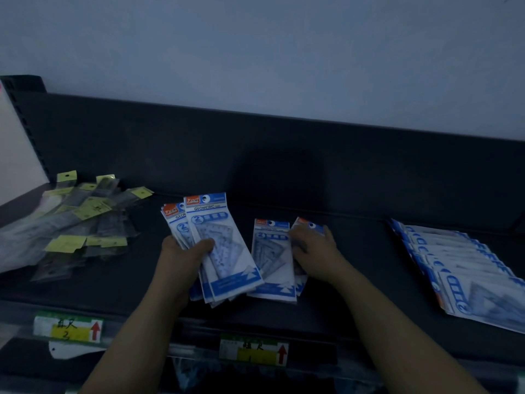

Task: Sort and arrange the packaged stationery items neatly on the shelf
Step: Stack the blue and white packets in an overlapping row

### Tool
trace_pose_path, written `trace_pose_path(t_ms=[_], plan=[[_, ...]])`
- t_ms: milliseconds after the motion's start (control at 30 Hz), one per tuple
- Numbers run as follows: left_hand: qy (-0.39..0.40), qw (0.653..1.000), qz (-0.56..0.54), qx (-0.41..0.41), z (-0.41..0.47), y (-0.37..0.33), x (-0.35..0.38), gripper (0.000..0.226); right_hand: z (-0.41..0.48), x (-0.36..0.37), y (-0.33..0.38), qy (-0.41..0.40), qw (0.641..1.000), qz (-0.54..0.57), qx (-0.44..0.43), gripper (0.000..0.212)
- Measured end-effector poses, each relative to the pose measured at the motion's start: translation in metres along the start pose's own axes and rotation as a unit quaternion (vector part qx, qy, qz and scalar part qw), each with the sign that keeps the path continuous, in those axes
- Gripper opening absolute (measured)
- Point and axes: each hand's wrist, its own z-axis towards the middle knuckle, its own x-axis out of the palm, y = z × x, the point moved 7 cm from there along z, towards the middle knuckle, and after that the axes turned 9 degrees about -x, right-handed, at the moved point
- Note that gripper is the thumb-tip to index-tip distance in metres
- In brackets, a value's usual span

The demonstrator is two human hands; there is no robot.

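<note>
Geometric set packs (218, 245), blue and white, fanned upright at mid-shelf: who has them, and how? (desk)

Left hand (184, 251), thumb clamped across the front pack, fingers curled behind. By my reading, the grip keeps a gathered batch squared up and readable. (photographer)

And the other hand? (desk)

Right hand (315, 248), just right of the fan, lies palm down with bent fingers on a loose pack (272, 260) flat on the dark shelf (341, 223), covering most of a second pack (308, 224) beside it. Whether it has pinched either one, I cannot tell. It looks like the next pickup for the fan. (photographer)

Where would the batch go? (desk)

Probably to the overlapped row (460, 268) of the same packs, well to the right of the fan, each lapped over its neighbour so the headers show. (photographer)

Anything else? (desk)

Yellow-tagged clear packets (85, 220) heaped loosely well to the fan's left, unsorted by the look of it. Price labels (68, 328) with red arrows sit on the shelf's front edge, nearer the camera than the fan. (photographer)
</note>
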Motion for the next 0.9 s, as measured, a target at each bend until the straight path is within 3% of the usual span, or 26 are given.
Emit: trace_pose_path(t_ms=[33,100,200,333,667,900], plan=[[-0.002,1.000,-0.002,0.001,0.000,0.001,-0.001,0.043,-0.002,-0.005,-0.002,-0.041,0.999,-0.025,0.020,0.035],[-0.009,1.000,-0.009,0.003,-0.002,0.003,-0.002,0.043,-0.009,-0.009,0.001,-0.075,0.991,-0.069,0.087,0.055],[-0.013,1.000,-0.017,0.005,-0.004,0.002,-0.005,0.042,-0.012,0.005,0.020,-0.017,0.986,-0.105,0.127,0.085],[-0.015,1.000,-0.016,0.004,-0.008,-0.002,-0.010,0.040,-0.006,0.011,0.035,0.035,0.987,-0.085,0.129,0.094],[-0.014,1.000,-0.022,0.011,-0.014,-0.005,-0.018,0.038,0.006,0.017,0.010,0.101,0.973,0.016,0.207,0.081],[-0.012,1.000,-0.022,0.009,-0.012,0.003,-0.023,0.045,0.003,-0.006,-0.006,0.038,0.971,0.127,0.199,0.045]])
